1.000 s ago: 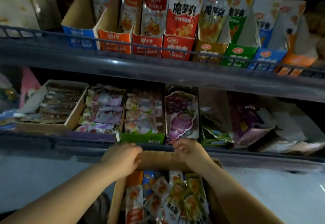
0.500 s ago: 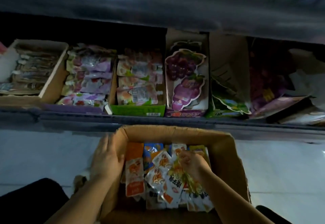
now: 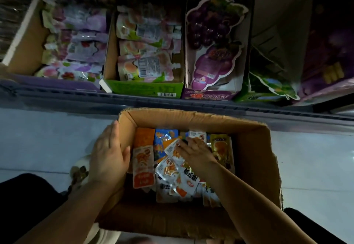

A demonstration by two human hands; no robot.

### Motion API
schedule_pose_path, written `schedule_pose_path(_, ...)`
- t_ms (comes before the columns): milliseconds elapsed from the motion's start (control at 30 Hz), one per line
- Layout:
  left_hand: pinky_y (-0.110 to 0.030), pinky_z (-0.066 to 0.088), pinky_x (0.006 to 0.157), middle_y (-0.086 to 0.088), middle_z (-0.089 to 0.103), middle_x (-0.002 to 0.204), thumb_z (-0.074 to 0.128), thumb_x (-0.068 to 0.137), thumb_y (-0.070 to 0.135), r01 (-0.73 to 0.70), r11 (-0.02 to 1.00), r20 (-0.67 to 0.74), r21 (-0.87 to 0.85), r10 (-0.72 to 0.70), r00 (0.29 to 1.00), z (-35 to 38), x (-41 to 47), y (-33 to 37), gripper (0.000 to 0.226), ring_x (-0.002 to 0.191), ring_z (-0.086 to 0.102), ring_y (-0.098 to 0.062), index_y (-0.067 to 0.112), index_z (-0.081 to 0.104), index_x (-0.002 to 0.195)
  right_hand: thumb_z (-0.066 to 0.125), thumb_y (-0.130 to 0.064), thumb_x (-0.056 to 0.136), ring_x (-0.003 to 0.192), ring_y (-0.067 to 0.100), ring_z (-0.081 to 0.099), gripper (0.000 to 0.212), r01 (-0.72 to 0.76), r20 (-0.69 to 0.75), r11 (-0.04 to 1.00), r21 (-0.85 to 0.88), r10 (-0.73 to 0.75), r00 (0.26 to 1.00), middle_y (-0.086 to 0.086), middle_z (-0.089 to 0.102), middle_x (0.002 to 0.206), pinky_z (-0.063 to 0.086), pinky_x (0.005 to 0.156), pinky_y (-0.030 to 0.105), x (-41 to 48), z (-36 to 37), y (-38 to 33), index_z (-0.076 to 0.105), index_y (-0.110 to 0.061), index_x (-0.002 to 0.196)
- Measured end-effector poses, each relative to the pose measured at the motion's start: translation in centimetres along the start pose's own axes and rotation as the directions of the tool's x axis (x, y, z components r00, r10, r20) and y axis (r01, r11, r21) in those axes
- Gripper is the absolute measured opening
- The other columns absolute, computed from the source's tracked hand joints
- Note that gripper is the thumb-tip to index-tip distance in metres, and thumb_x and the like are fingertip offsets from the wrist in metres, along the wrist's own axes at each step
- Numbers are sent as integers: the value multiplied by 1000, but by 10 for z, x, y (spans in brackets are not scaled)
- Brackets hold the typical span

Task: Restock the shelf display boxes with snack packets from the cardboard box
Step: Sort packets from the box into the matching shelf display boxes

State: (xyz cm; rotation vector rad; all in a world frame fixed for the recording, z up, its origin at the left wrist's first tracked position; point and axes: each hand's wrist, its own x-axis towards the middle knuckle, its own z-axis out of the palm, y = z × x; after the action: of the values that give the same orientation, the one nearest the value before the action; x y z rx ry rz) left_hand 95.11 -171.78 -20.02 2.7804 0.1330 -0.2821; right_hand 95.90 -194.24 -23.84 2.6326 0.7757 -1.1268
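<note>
An open cardboard box (image 3: 254, 159) sits on the floor below the shelf, filled with several orange, blue and white snack packets (image 3: 143, 165). My left hand (image 3: 108, 154) lies flat on the box's left wall, thumb hooked inside the rim. Inside the box, my right hand (image 3: 195, 152) rests palm down on the loose packets, fingers spread over a white and orange one; I cannot tell if it grips any. On the shelf above stand display boxes: a green one (image 3: 147, 88) with peach pouches and a purple grape one (image 3: 208, 95).
A purple-fronted display box (image 3: 57, 83) with pouches and a cardboard tray (image 3: 21, 38) sit at the shelf's left. Green and purple grape-shaped cartons (image 3: 272, 88) lean at the right. The grey shelf rail (image 3: 76, 98) runs across. Pale floor tiles surround the box; my dark-trousered knees flank it.
My view has dropped from the upper shelf to the box. Both hands left the box's far rim: the left moved to the left wall, the right reached in onto the packets.
</note>
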Motion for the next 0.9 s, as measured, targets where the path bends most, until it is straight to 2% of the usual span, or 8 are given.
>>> schedule_pose_path(100, -51, 33, 101, -31, 41, 135, 66, 77, 4, -1, 1000, -5, -7, 1, 1000, -1, 0, 1, 70, 123, 41, -44, -9, 29, 136, 32, -16, 96, 143, 29, -8, 63, 49, 16, 986, -160, -47, 999, 9, -7, 156, -3, 116, 43, 10, -1, 3, -6, -12, 147)
schedule_pose_path(200, -50, 32, 102, -31, 40, 136, 64, 79, 4, 8, 1000, 2, -10, -8, 1000, -3, -1, 3, 70, 125, 40, -44, -8, 28, 137, 28, -17, 98, 143, 29, -10, 61, 58, 47, 985, -164, -51, 998, 11, -11, 156, -7, 115, 42, 10, 3, 2, -8, -13, 146)
schedule_pose_path(333, -52, 33, 101, -33, 40, 134, 65, 77, 3, 3, 1000, 0, -18, -3, 1000, 0, 0, 4, 70, 123, 41, -46, -10, 28, 135, 39, -14, 94, 143, 28, 12, 59, 148, -254, 961, -235, -208, 945, 12, 10, 155, 10, 116, 41, 21, 8, -7, 13, -19, 147)
schedule_pose_path(433, -50, 31, 103, -31, 38, 136, 64, 79, 5, 18, 999, 7, -28, -17, 1000, 0, 0, 5, 70, 125, 38, -44, -9, 26, 137, 30, -17, 99, 144, 28, -6, 60, 255, -54, 893, -371, -295, 954, 10, -6, 156, -3, 116, 43, 31, 13, -18, -6, -18, 147)
schedule_pose_path(533, -48, 29, 105, -29, 36, 139, 62, 81, 7, 20, 999, 3, -32, -20, 1000, -2, 0, 5, 70, 128, 36, -42, -7, 24, 138, 43, -19, 96, 144, 29, 2, 69, 221, -18, 881, -417, -251, 968, 10, 5, 156, -4, 115, 46, 44, 15, -23, -4, -16, 147)
schedule_pose_path(633, -46, 28, 106, -27, 35, 141, 60, 82, 8, 17, 999, 9, -27, -17, 1000, -1, 1, 4, 70, 130, 35, -40, -5, 23, 139, 37, -14, 97, 139, 31, 20, 61, 198, 2, 926, -320, -208, 978, 14, 18, 152, -1, 115, 47, 43, 6, -21, 2, -11, 147)
schedule_pose_path(767, -44, 26, 107, -25, 32, 143, 59, 83, 10, 32, 999, 30, -30, -31, 999, -2, 1, 4, 70, 132, 32, -37, -3, 20, 141, 46, -10, 91, 132, 30, 32, 57, 84, -5, 974, -211, -87, 996, 14, 36, 144, 11, 114, 42, 39, -4, -16, 20, -6, 142)
schedule_pose_path(900, -41, 22, 110, -22, 30, 145, 57, 85, 13, 43, 998, 38, -43, -41, 998, -2, 2, 6, 71, 134, 29, -34, 0, 17, 142, 46, -10, 90, 131, 29, 30, 42, 2, -8, 998, -62, -2, 1000, 13, 41, 139, 16, 111, 40, 38, -7, -8, 41, -6, 132)
